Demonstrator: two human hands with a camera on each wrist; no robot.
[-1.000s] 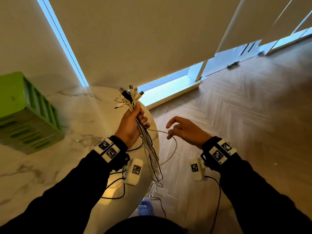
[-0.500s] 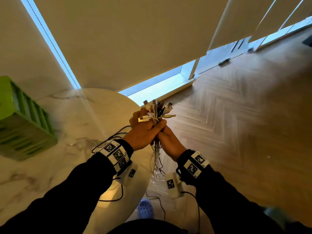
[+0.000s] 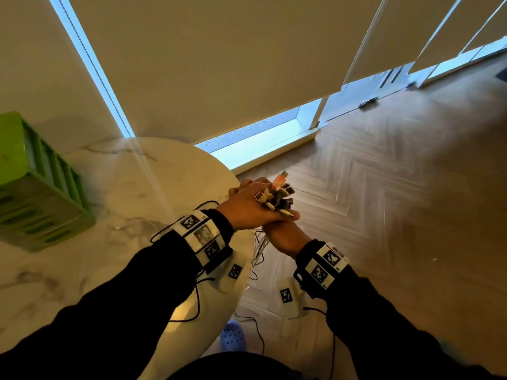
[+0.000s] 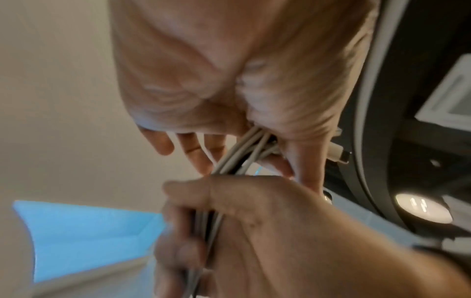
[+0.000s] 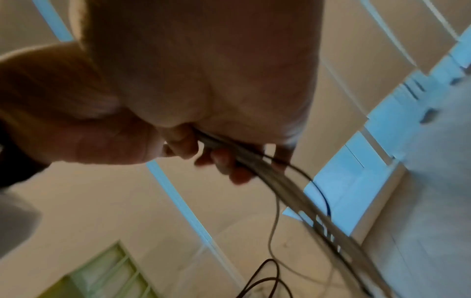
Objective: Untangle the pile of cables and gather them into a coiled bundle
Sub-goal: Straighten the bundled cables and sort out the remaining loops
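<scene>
A bundle of white and black cables [image 3: 278, 197] is held upright off the table's right edge, its plugs fanned out at the top. My left hand [image 3: 247, 207] grips the bundle just under the plugs. My right hand [image 3: 285, 238] grips it directly below, touching the left hand. In the left wrist view the cables [image 4: 242, 155] run from the left hand [image 4: 203, 80] into the fist of the right hand [image 4: 267, 221]. In the right wrist view the loose cable lengths [image 5: 280, 181] trail out of the right hand [image 5: 203, 80] and hang down. Their lower ends are hidden.
A round marble table [image 3: 123, 187] is on the left with a green slatted crate [image 3: 41, 187] on it. Herringbone wood floor [image 3: 384, 215] spreads to the right. A blue clog [image 3: 233, 335] shows near the table's edge. Thin black wires run from the wrist devices.
My right hand came in from the side and took hold of the bundle under the left hand. Both hands then shifted right and the plug ends tipped to the right.
</scene>
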